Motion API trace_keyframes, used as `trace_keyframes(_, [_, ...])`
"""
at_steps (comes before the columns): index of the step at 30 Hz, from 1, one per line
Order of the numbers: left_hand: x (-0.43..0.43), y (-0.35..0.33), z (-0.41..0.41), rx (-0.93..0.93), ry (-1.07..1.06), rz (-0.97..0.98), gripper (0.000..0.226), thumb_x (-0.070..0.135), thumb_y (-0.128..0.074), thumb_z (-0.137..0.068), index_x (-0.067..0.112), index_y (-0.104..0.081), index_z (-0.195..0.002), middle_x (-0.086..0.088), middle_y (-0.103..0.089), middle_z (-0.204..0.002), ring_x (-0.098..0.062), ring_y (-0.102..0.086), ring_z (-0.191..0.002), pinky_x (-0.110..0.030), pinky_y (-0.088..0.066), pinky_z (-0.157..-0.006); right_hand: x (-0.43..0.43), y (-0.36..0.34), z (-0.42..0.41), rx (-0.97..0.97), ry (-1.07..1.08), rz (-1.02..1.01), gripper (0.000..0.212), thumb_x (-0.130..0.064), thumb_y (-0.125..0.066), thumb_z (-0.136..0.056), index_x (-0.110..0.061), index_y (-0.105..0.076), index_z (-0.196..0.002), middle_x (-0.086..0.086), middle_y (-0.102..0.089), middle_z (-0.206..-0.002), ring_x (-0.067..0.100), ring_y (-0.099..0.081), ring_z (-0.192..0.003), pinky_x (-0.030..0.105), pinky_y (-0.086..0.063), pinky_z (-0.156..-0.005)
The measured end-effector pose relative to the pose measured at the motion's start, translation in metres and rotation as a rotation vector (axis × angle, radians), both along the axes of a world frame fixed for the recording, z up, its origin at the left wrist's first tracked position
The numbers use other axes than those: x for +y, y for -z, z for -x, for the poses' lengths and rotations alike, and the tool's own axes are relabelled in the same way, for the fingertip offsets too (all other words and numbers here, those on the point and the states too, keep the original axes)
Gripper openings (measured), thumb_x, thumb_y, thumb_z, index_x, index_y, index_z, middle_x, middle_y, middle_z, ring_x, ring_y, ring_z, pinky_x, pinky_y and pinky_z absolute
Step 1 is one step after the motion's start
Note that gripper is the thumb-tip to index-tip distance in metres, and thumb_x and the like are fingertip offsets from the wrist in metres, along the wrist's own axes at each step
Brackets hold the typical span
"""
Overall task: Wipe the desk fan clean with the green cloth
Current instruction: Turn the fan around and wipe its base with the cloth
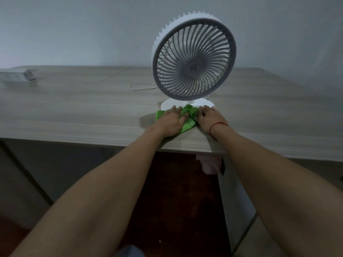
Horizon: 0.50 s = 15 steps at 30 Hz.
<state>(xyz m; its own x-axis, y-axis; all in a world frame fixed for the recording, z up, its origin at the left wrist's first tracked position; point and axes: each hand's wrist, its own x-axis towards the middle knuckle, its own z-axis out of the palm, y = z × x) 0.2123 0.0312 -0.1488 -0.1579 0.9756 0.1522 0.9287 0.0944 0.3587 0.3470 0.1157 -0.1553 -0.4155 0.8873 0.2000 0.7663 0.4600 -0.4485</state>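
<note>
the white desk fan (pixel 194 58) stands up on the wood table (pixel 74 108), close to the near edge, with its round grey grille tipped back a little. its round white base (pixel 185 105) sits flat on the table. the green cloth (pixel 187 117) lies bunched up on the table, touching the front of the base.

the left hand (pixel 171 122) lies flat, palm down, on the left part of the cloth, fingers spread and reaching to the base. it presses on the cloth and does not squeeze it. the right hand (pixel 208 117) rests just beside it with fingers bent, tips at the right side of the base and the edge of the cloth. whether it pinches the cloth is hard to tell. a red string (pixel 217 126) goes round the right wrist. both arms are stretched out long.

a thin white cord (pixel 141 86) loops on the table behind the fan. a white box shape (pixel 17 75) sits far left, cut off and blurry. something pale pink (pixel 210 164) peeks out under the table edge, partly hidden.
</note>
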Motion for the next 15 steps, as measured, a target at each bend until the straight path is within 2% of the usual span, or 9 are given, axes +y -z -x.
trace_keyframes(3, [0.007, 0.003, 0.004, -0.016, -0.023, 0.018, 0.060, 0.041, -0.025, -0.103, 0.008, -0.022, -0.153, -0.011, -0.020, -0.162, -0.024, -0.012, -0.151, -0.035, -0.012, -0.121, -0.002, 0.002, 0.000, 0.013, -0.018, -0.004, 0.045, -0.030, -0.027, -0.101, -0.010, -0.046, -0.137, 0.010, -0.041, -0.149, 0.031, -0.028, -0.141, 0.036, -0.024, -0.116])
trace_keyframes(5, [0.017, -0.002, 0.011, -0.032, -0.104, 0.047, 0.059, 0.042, -0.024, -0.103, 0.006, -0.030, -0.149, -0.016, -0.027, -0.158, -0.030, -0.023, -0.147, -0.037, -0.021, -0.117, -0.002, 0.003, -0.001, 0.019, -0.023, -0.007, 0.044, -0.030, -0.027, -0.101, -0.010, -0.046, -0.136, 0.010, -0.041, -0.148, 0.031, -0.027, -0.142, 0.036, -0.025, -0.116])
trace_keyframes(7, [0.029, -0.009, 0.023, -0.052, -0.217, 0.065, 0.055, 0.039, -0.023, -0.104, 0.003, -0.040, -0.141, -0.022, -0.040, -0.148, -0.035, -0.040, -0.135, -0.037, -0.032, -0.107, -0.001, 0.004, -0.002, 0.021, -0.026, -0.012, 0.045, -0.029, -0.028, -0.101, -0.010, -0.045, -0.138, 0.009, -0.039, -0.150, 0.030, -0.025, -0.143, 0.037, -0.024, -0.116])
trace_keyframes(10, [0.039, -0.011, 0.045, -0.086, -0.341, 0.057, 0.054, 0.035, -0.023, -0.104, -0.001, -0.046, -0.136, -0.024, -0.047, -0.142, -0.037, -0.047, -0.128, -0.037, -0.037, -0.102, 0.000, 0.004, -0.002, 0.036, -0.026, -0.011, 0.044, -0.029, -0.030, -0.101, -0.010, -0.045, -0.137, 0.008, -0.039, -0.150, 0.029, -0.022, -0.145, 0.037, -0.024, -0.116])
trace_keyframes(13, [0.044, -0.004, 0.048, -0.084, -0.299, 0.007, 0.053, 0.033, -0.024, -0.104, -0.001, -0.038, -0.142, -0.026, -0.041, -0.147, -0.037, -0.041, -0.134, -0.038, -0.032, -0.108, 0.005, 0.005, -0.002, 0.036, -0.019, -0.017, 0.044, -0.029, -0.031, -0.100, -0.010, -0.046, -0.137, 0.008, -0.040, -0.149, 0.029, -0.022, -0.145, 0.036, -0.025, -0.116])
trace_keyframes(15, [0.042, -0.001, 0.037, -0.059, -0.199, -0.028, 0.050, 0.033, -0.026, -0.103, 0.002, -0.043, -0.139, -0.023, -0.044, -0.146, -0.036, -0.043, -0.133, -0.039, -0.031, -0.109, 0.005, 0.004, -0.002, 0.023, -0.022, -0.027, 0.043, -0.028, -0.030, -0.101, -0.008, -0.046, -0.136, 0.011, -0.041, -0.147, 0.031, -0.024, -0.143, 0.035, -0.023, -0.116])
